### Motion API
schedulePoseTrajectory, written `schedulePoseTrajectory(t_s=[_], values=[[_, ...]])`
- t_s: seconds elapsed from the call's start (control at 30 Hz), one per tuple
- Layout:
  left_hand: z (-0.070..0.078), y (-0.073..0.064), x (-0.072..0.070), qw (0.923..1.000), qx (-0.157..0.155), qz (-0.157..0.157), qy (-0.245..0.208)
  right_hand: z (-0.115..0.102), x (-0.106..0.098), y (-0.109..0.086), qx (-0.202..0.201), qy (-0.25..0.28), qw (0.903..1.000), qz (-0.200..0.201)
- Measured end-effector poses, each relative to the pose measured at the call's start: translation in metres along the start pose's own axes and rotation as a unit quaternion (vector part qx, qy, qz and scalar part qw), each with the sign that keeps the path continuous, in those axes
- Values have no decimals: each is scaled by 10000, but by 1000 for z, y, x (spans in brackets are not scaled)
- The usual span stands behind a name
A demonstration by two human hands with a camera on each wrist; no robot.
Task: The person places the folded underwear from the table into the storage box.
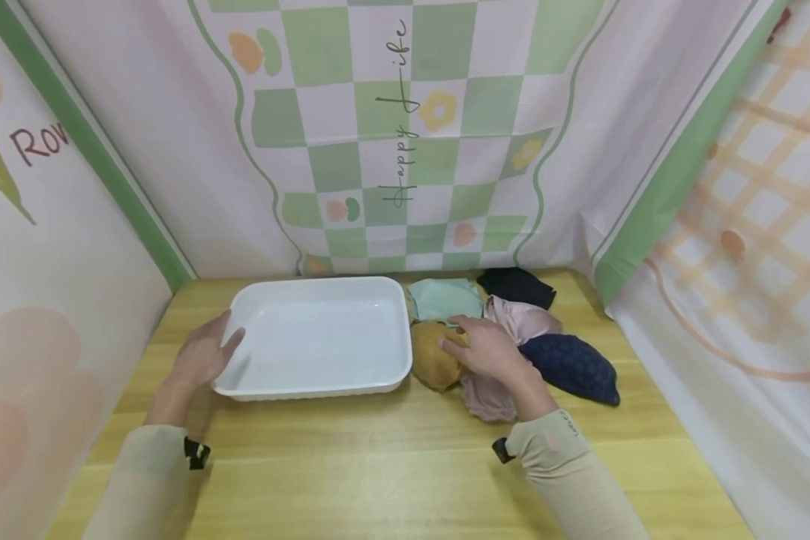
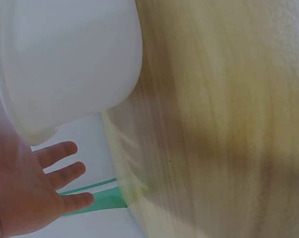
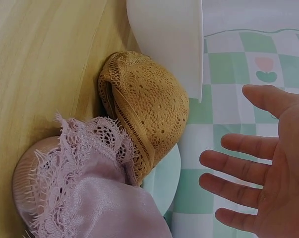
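A shallow white rectangular tray (image 1: pixel 324 391) lies on the left half of the table. My left hand (image 1: pixel 202 356) is at its left rim, thumb over the edge and the other fingers spread outside; the left wrist view has these fingers (image 2: pixel 65 177) straight beside the tray wall (image 2: pixel 75 64). To the tray's right, my right hand (image 1: pixel 489 349) hovers with spread fingers over a pile of folded bras, holding nothing. Nearest its fingertips is a mustard lace bra (image 3: pixel 149 99). Beside that lies a dusty pink bra with lace trim (image 3: pixel 109 198), partly under my hand in the head view.
Around the right hand lie a mint bra (image 1: pixel 445 300), a black folded garment (image 1: pixel 516 286), a pale pink satin one (image 1: pixel 526 321) and a navy bra (image 1: pixel 570 367). Patterned curtains (image 1: pixel 405 150) close off the wooden table (image 1: pixel 351 465) at the back and both sides.
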State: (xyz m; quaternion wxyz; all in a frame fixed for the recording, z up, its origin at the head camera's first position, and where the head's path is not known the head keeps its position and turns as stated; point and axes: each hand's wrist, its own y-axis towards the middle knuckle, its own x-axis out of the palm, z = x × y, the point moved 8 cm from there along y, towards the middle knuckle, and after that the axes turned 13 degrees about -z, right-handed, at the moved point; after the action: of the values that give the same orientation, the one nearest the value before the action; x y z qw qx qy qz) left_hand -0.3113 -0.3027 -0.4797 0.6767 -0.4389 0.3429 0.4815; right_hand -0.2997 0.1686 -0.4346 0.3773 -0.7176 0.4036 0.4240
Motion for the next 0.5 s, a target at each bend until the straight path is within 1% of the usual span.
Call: schedulePoseTrajectory(t_s=[0.3,0.5], values=[[-8,3,8,9996,-168,-81,-226,2,2,1,32,5,10000,9],[-12,6,13,9989,-255,-202,-339,4,4,2,14,-11,10000,-4]])
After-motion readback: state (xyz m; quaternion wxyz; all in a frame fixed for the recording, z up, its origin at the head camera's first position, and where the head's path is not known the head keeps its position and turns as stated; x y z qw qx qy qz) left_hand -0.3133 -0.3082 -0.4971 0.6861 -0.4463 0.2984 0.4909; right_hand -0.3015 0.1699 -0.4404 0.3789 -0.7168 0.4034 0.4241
